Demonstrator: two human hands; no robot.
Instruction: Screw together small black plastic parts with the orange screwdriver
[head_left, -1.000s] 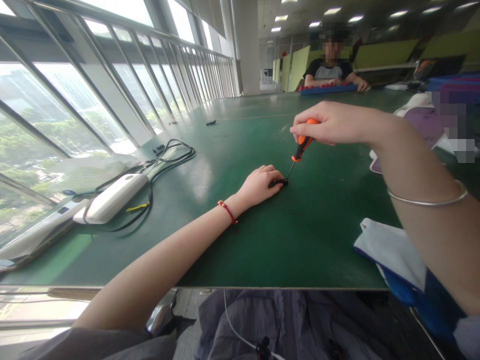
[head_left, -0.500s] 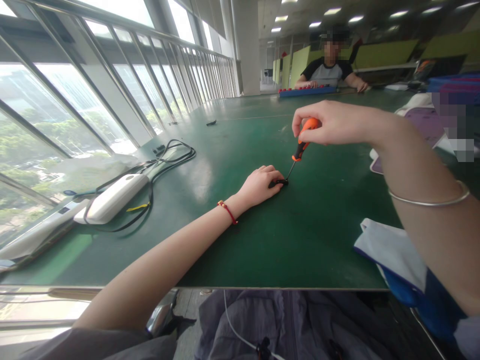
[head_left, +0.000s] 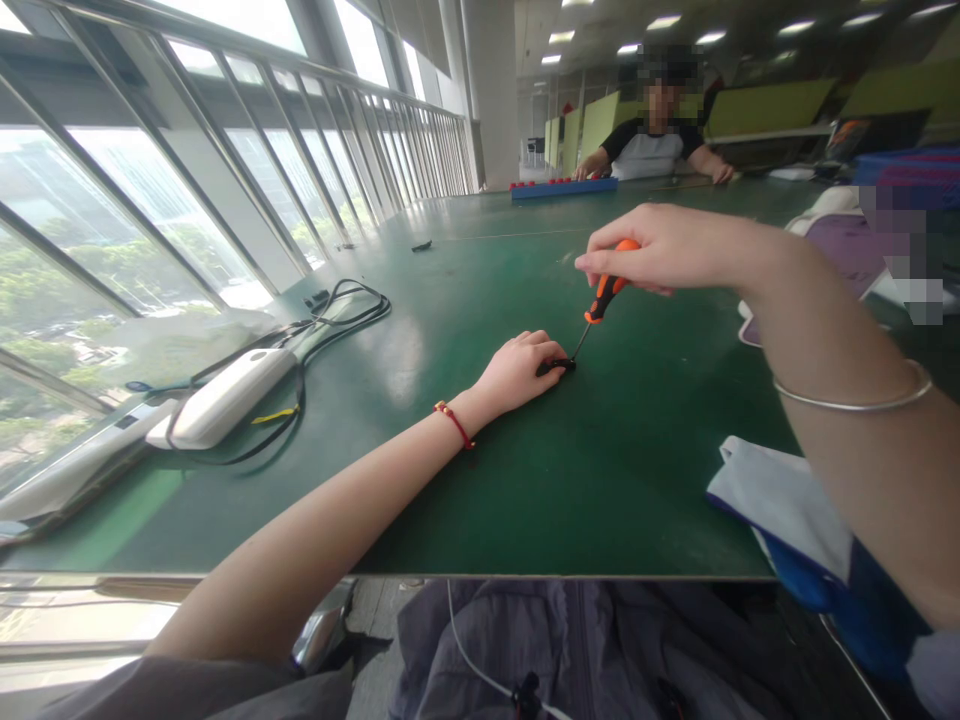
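Observation:
An orange and black screwdriver (head_left: 606,292) leans with its handle up and to the right. My right hand (head_left: 651,248) is closed around the top of its handle. The metal shaft runs down to the end of a small black part (head_left: 559,366) lying on the green table. With its fingers wrapped over that part, my left hand (head_left: 523,370) presses it against the tabletop. Much of the black part is hidden under the fingers, so its exact kind cannot be made out.
At left lie a white power strip (head_left: 225,398) and coiled black cables (head_left: 352,300). A white and blue cloth bag (head_left: 787,505) rests at the right edge. Across the table (head_left: 480,500), a person (head_left: 656,150) handles a blue tray (head_left: 564,188) with red pieces.
My right hand has turned slightly on the screwdriver handle, its fingers shifting left. My left hand has stayed still. The far person's blue tray has slid to the left.

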